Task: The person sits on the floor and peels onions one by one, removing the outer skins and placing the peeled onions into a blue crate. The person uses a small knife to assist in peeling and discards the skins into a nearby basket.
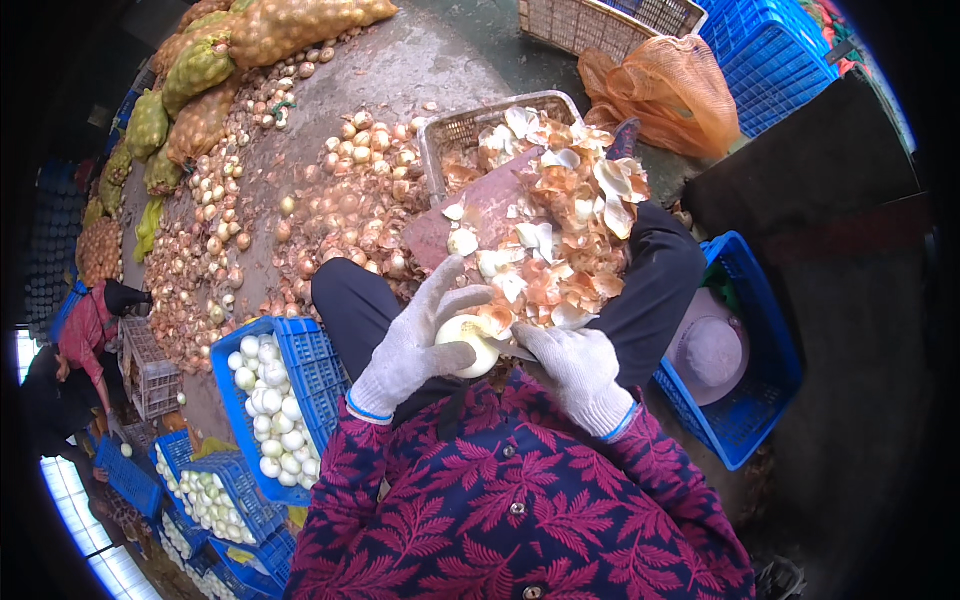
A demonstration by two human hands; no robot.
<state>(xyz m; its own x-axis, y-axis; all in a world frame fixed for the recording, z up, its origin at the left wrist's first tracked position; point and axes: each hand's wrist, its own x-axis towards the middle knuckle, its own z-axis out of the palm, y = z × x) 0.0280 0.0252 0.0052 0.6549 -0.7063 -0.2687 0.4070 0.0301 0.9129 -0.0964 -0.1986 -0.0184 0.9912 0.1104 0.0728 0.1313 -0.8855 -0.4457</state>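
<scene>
My left hand (417, 337), in a white knit glove with a grey palm, holds a partly peeled onion (466, 345) over my lap. In my right hand (574, 364), gloved the same way, is a small knife (510, 349), its blade against the onion's right side. Loose skin hangs at the onion's upper right. Just beyond my hands, a reddish board (472, 199) lies across my legs, covered at its right by a heap of onion skins (574, 277).
Peeled onions fill a blue crate (311, 375) at my left. A blue crate (776, 390) at my right holds a hat (709, 349). Unpeeled onions (367, 146) and full mesh sacks (292, 30) lie ahead. Other people work at the far left.
</scene>
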